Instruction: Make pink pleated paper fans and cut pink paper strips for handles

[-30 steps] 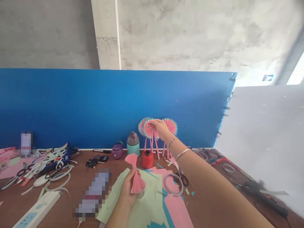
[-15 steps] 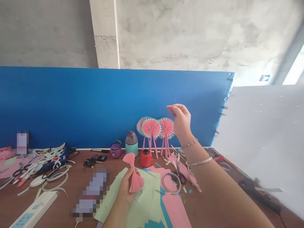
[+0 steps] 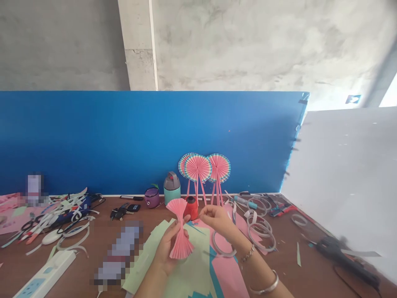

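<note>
My left hand [image 3: 169, 244] is closed round the narrow middle of a pleated pink paper fan [image 3: 181, 248], which spreads at both ends like a bow. To its right, my right hand [image 3: 215, 219] has its fingers bent together in a pinch, apart from the pleats. Whatever those fingertips hold, if anything, is too small to make out. Pale green sheets [image 3: 195, 265] lie beneath both hands, with pink paper [image 3: 229, 273] beside them. A roll of clear tape [image 3: 223, 244] rests partly behind my right forearm.
Finished round fans [image 3: 197, 167] lean against the blue partition [image 3: 124, 140]. In front are a red jar [image 3: 192, 209], a teal container [image 3: 172, 192] and a purple pot [image 3: 151, 198]. A glue gun [image 3: 344, 256] lies right; a power strip [image 3: 46, 273] and paper scraps lie left.
My right hand has come down from in front of the blue partition to beside the pleated paper fan. My left hand still holds the fan, now slightly further right and more upright.
</note>
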